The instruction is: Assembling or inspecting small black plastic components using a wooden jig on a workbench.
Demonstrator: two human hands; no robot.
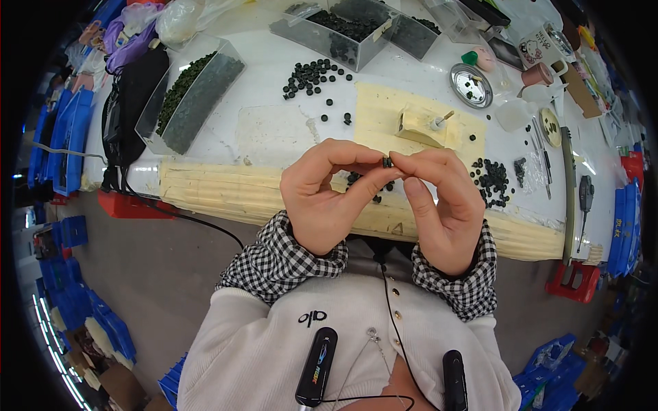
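Note:
In front of me, just above the table's near edge, my left hand (322,198) pinches a small black cylindrical part (387,162) between thumb and index finger. My right hand (445,212) meets it from the other side, its index fingertip against the part and its fingers curled. Below the fingertips, several loose black parts (354,178) lie on the table, partly hidden by my hands. Just beyond stands a small cream-coloured block fixture (421,125) with a metal pin, on a yellow sheet (373,103). A pile of black ring-like parts (492,181) lies beside my right hand.
See-through bins of small dark parts stand at the left (188,103) and at the back (349,34). More black parts (312,77) are scattered between them. At the right are a round metal dish (471,85), a mug (541,48) and thin tools (541,154). Yellow padding (226,192) lines the front edge.

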